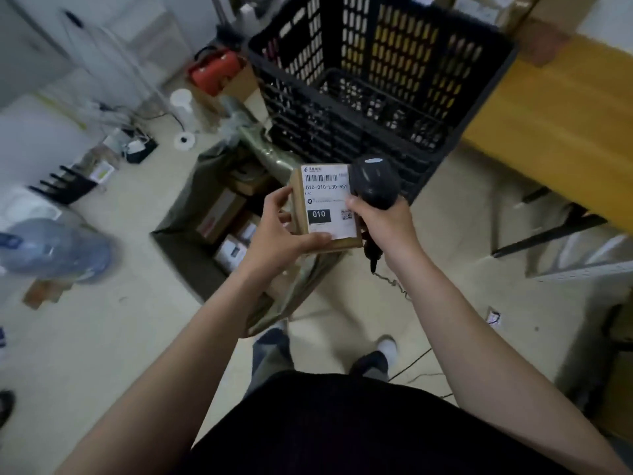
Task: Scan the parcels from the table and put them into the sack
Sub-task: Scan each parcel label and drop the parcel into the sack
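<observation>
Parcel (325, 207) gripped in my left hand (277, 234), scanner (375, 181) gripped in my right hand (383, 224); I'd aim squarely at the barcode (325, 178).

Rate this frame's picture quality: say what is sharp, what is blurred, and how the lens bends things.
Head view: the label on the parcel reads clearly, between the left hand and the scanner in the right hand; edges smear, most at the water bottle; wide-angle distortion splays the black crate and table; light is soft, with no glare on the label.
</observation>
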